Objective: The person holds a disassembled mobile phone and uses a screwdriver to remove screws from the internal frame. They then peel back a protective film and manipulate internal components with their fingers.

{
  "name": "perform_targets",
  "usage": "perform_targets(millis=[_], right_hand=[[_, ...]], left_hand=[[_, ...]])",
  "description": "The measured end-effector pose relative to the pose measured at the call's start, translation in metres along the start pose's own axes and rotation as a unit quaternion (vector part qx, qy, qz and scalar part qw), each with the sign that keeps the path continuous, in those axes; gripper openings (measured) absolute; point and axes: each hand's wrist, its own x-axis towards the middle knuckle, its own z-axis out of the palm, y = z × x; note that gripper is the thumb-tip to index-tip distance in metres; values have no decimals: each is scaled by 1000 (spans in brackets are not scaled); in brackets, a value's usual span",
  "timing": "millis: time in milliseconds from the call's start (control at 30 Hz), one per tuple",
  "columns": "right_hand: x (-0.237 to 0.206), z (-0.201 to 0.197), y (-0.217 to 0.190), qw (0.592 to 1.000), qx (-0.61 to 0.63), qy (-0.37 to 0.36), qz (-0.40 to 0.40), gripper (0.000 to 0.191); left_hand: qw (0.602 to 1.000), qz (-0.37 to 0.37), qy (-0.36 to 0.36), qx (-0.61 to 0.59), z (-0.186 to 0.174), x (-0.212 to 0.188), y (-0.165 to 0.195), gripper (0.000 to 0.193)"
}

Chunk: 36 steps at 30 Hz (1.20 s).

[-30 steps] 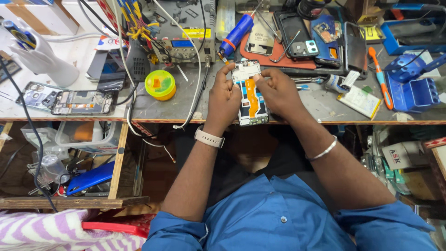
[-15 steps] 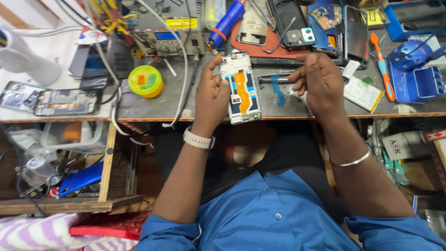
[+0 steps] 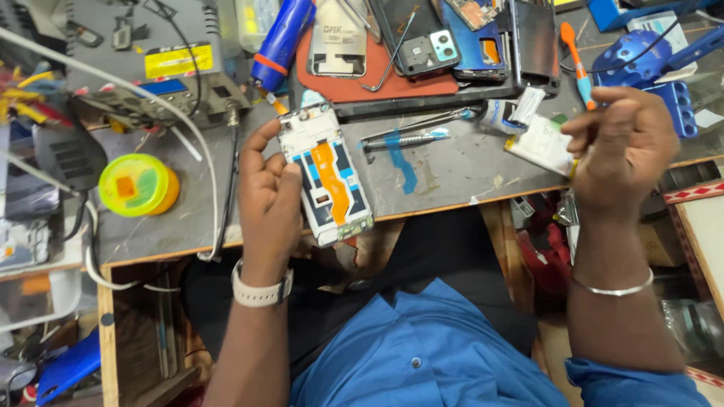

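- The left hand (image 3: 270, 197) has its grip pinching the long edges of an opened phone frame (image 3: 326, 173) (orange flex strip down its middle), held at the front edge of the grey surface (image 3: 452, 169).
- The right hand (image 3: 624, 147) hovers well apart at the surface's right end, fingers curled together; whether they pinch anything I cannot tell.
- Tweezers (image 3: 403, 137) lie just beside the frame.
- A yellow-green tape roll (image 3: 138, 185) sits left of the left hand.
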Motion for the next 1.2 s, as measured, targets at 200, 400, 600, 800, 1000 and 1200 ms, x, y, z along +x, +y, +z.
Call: perform_targets(millis=[200, 400, 600, 800, 1000, 1200], right_hand=[[2, -11, 15, 997, -57, 43, 2, 47], [12, 23, -6, 991, -120, 1, -53, 32], [-1, 59, -23, 980, -147, -106, -88, 20], [17, 85, -47, 962, -222, -117, -105, 17], [115, 79, -32, 881, -423, -134, -166, 25], [163, 90, 27, 891, -410, -187, -47, 35]], left_hand=[[1000, -21, 2, 11, 5, 7, 4, 52], [1000, -16, 0, 16, 2, 11, 4, 52], [1000, -12, 1, 25, 3, 14, 5, 52], [1000, -18, 7, 17, 1, 11, 3, 53], [1000, -15, -5, 16, 0, 10, 5, 53], [1000, -1, -13, -22, -8, 7, -2, 52]])
